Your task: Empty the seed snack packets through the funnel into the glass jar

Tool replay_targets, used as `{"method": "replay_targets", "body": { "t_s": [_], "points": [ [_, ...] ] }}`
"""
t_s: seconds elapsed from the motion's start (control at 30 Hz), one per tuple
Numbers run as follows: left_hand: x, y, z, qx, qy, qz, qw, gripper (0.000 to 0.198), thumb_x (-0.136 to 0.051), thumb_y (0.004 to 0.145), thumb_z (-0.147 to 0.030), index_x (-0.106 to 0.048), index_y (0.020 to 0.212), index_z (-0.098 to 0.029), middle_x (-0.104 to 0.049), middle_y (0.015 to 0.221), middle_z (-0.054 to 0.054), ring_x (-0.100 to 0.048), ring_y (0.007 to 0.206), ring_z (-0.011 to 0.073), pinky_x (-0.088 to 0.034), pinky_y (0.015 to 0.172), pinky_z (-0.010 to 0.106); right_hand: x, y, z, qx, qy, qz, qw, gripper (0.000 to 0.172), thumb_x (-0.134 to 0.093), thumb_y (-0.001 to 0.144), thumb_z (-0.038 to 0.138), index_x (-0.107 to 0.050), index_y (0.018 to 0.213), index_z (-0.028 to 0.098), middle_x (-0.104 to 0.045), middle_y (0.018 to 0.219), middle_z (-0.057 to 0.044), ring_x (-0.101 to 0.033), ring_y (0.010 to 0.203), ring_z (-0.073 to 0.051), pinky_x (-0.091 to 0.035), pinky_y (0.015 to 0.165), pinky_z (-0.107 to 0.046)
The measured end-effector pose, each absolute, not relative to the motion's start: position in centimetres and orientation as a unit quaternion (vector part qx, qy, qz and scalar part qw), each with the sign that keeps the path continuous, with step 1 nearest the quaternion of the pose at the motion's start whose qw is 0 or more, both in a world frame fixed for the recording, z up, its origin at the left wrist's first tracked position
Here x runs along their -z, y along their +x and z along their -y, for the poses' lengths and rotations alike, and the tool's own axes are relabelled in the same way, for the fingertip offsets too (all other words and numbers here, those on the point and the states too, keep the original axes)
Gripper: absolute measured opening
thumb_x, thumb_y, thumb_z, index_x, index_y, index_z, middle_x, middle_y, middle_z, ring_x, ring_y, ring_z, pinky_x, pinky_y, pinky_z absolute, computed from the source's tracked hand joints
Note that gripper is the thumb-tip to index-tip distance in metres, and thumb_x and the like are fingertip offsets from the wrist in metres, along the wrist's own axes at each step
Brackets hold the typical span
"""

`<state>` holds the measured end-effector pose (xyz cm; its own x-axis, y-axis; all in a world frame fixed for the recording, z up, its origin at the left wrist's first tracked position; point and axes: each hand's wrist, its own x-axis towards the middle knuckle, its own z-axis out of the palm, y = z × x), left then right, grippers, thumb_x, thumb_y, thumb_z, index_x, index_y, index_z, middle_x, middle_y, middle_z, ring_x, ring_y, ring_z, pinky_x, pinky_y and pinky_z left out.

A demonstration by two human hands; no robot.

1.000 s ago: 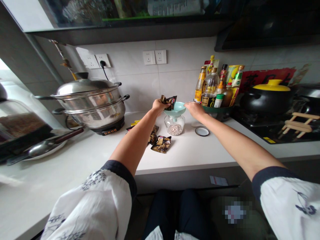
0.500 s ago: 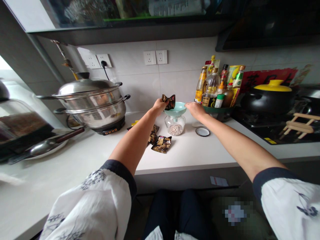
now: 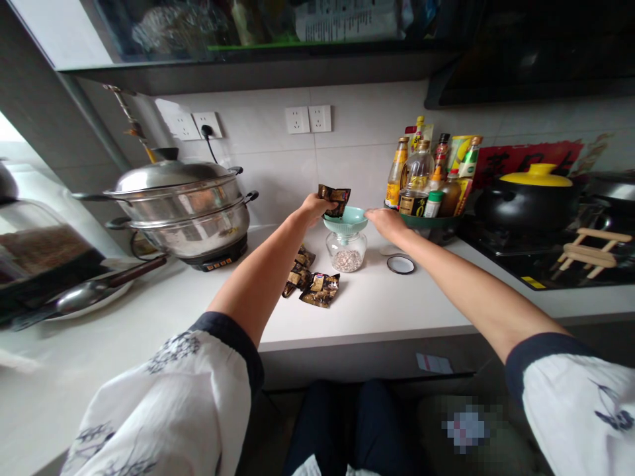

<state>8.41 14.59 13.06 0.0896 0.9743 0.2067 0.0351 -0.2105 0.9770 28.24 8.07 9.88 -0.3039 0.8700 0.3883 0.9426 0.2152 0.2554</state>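
My left hand [image 3: 313, 205] is closed on a small dark snack packet [image 3: 335, 196], held tilted over a pale green funnel [image 3: 346, 219]. The funnel sits in the mouth of a small glass jar [image 3: 346, 251] with pale seeds at its bottom. My right hand [image 3: 385, 220] rests at the funnel's right rim, fingers curled against it. Several more dark packets [image 3: 311, 283] lie on the white counter [image 3: 377, 297] just left of the jar. The jar's round lid [image 3: 400, 264] lies flat to the right.
A steel steamer pot [image 3: 178, 205] stands on an induction plate at the left, a ladle on a plate [image 3: 84, 297] in front of it. Sauce bottles [image 3: 429, 175] crowd a bowl behind the jar. A black pot with yellow lid [image 3: 533, 195] sits on the stove, right.
My left hand has lifted and tilted the packet a little over the funnel. The view has shifted slightly; my right hand stays at the funnel's rim.
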Motion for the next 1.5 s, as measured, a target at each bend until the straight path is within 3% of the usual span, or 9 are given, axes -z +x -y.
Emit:
{"method": "replay_targets", "body": {
  "t_s": [0.17,0.4,0.77,1.1,1.27,1.5],
  "points": [
    [-13.6,8.0,-13.8,-0.499,0.603,-0.418,0.461,0.033,-0.067,0.039,0.009,-0.065,0.066,-0.012,-0.069,0.069,0.003,-0.066,0.084,0.0215,-0.051,0.088,0.035,-10.0,28.3,-8.1,0.231,-0.578,0.779,0.077,0.03,-0.037,0.091,0.01,-0.061,0.107,0.016,-0.068,0.107,-0.011,-0.063,0.099,-0.02,-0.044,0.073,-0.027],
    [-14.0,8.3,-13.1,-0.47,0.612,-0.42,0.477,0.038,-0.078,0.044,0.001,-0.065,0.077,-0.012,-0.069,0.073,0.003,-0.066,0.079,0.0208,-0.055,0.08,0.039,-10.1,28.6,-8.5,0.239,-0.563,0.787,0.077,0.028,-0.039,0.09,0.01,-0.061,0.107,0.015,-0.067,0.109,-0.012,-0.062,0.101,-0.021,-0.044,0.076,-0.027],
    [-13.0,7.9,-13.9,-0.492,0.64,-0.463,0.366,0.047,-0.082,0.036,-0.002,-0.066,0.079,-0.014,-0.07,0.074,0.0,-0.067,0.081,0.0193,-0.055,0.08,0.032,-10.0,28.8,-8.7,0.249,-0.558,0.788,0.074,0.028,-0.039,0.09,0.01,-0.061,0.105,0.016,-0.067,0.108,-0.01,-0.063,0.098,-0.021,-0.044,0.071,-0.028],
    [-12.7,8.0,-13.6,-0.5,0.609,-0.402,0.466,0.034,-0.079,0.052,-0.006,-0.063,0.082,-0.012,-0.068,0.078,0.004,-0.066,0.075,0.0173,-0.057,0.078,0.037,-9.8,29.0,-9.1,0.247,-0.55,0.794,0.079,0.027,-0.039,0.091,0.01,-0.061,0.105,0.016,-0.067,0.109,-0.009,-0.061,0.101,-0.021,-0.044,0.075,-0.028],
    [-12.8,8.1,-13.9,-0.5,0.584,-0.418,0.484,0.022,-0.065,0.065,-0.002,-0.061,0.084,-0.011,-0.068,0.076,0.005,-0.068,0.081,0.0199,-0.056,0.082,0.037,-9.7,29.0,-9.1,0.25,-0.55,0.793,0.081,0.029,-0.037,0.091,0.01,-0.061,0.107,0.017,-0.066,0.112,-0.01,-0.062,0.102,-0.021,-0.045,0.076,-0.028],
    [-12.3,7.9,-14.1,-0.51,0.59,-0.404,0.477,0.028,-0.065,0.062,0.001,-0.061,0.086,-0.012,-0.067,0.075,0.001,-0.066,0.075,0.0162,-0.056,0.082,0.036,-9.5,29.1,-9.3,0.252,-0.548,0.793,0.085,0.029,-0.037,0.092,0.011,-0.061,0.107,0.017,-0.066,0.113,-0.01,-0.062,0.102,-0.022,-0.046,0.077,-0.03]
  ]
}}
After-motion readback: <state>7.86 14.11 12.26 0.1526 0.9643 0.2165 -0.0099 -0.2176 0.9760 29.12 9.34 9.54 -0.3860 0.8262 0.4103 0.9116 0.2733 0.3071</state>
